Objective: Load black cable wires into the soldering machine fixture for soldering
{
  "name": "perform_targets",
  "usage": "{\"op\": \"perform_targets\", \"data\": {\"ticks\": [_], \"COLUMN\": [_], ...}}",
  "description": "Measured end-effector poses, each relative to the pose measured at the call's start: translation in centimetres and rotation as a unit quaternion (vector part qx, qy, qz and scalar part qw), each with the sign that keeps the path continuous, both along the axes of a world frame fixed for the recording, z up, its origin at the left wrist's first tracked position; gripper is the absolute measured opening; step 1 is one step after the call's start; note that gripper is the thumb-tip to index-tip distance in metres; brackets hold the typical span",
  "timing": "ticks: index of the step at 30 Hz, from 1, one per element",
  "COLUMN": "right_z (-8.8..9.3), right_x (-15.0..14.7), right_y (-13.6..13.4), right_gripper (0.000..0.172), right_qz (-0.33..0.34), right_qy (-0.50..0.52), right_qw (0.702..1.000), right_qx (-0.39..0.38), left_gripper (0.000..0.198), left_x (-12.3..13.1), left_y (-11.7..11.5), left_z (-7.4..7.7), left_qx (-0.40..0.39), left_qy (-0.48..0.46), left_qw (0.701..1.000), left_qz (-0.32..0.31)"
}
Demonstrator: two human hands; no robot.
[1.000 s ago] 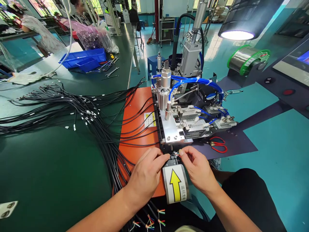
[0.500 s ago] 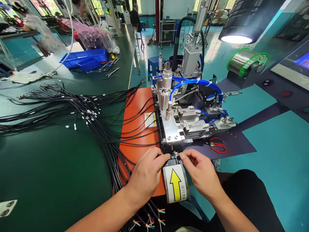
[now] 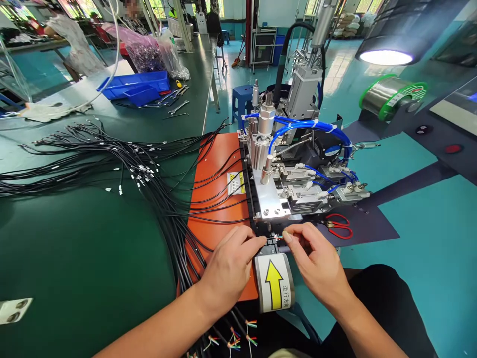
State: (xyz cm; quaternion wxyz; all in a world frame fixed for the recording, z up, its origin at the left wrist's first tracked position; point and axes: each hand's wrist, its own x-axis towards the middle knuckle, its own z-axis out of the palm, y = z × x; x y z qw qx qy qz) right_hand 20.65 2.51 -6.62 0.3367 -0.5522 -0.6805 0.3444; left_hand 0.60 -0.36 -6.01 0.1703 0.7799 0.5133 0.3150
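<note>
At the front of the machine (image 3: 270,194), my left hand (image 3: 233,261) is closed, thumb and forefinger pinched at the small black fixture (image 3: 271,247). The end of a black cable appears to be in that pinch, mostly hidden by the fingers. Thin coloured wires (image 3: 279,237) fan out to the right of it. My right hand (image 3: 316,256) pinches the tips of these wires between thumb and forefinger. Just below the fixture is a round drum with a yellow arrow label (image 3: 275,283).
Black cables (image 3: 164,209) run in a large bundle across the green table (image 3: 93,248) and over the orange plate (image 3: 218,174). Red-handled cutters (image 3: 339,227) lie right of the machine. A solder spool (image 3: 391,94), blue bins (image 3: 136,87) and wrenches (image 3: 179,107) are farther back. People are in the background.
My right hand has drawn slightly away to the right from my left, and more of the coloured wires shows between them. The whole view has shifted a little.
</note>
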Motion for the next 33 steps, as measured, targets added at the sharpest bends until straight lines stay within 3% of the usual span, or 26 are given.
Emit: {"op": "perform_targets", "data": {"ticks": [5,10,20,26,33], "right_z": [0.4,0.0,-0.7,-0.9,-0.6], "right_x": [-0.4,-0.8,-0.9,-1.0,-0.8], "right_y": [0.6,0.8,0.5,0.7,0.3], "right_gripper": [0.017,0.021,0.029,0.035,0.035], "right_qz": [0.041,0.027,-0.018,-0.02,-0.054], "right_qy": [-0.005,-0.009,0.029,0.06,0.093], "right_qw": [0.999,0.999,0.995,0.983,0.981], "right_qx": [0.031,0.03,-0.092,-0.174,-0.161], "left_gripper": [0.027,0.029,0.029,0.024,0.024], "left_x": [0.1,0.0,-0.4,-0.7,-1.4], "left_y": [0.0,0.0,-0.4,-0.2,0.4], "left_z": [0.2,0.2,0.3,0.6,1.5], "left_qx": [-0.004,-0.007,0.015,0.015,-0.039], "left_qy": [0.005,0.012,0.11,0.093,0.076], "left_qw": [1.0,1.0,0.994,0.996,0.996], "left_qz": [-0.001,-0.002,-0.008,0.001,-0.011]}}
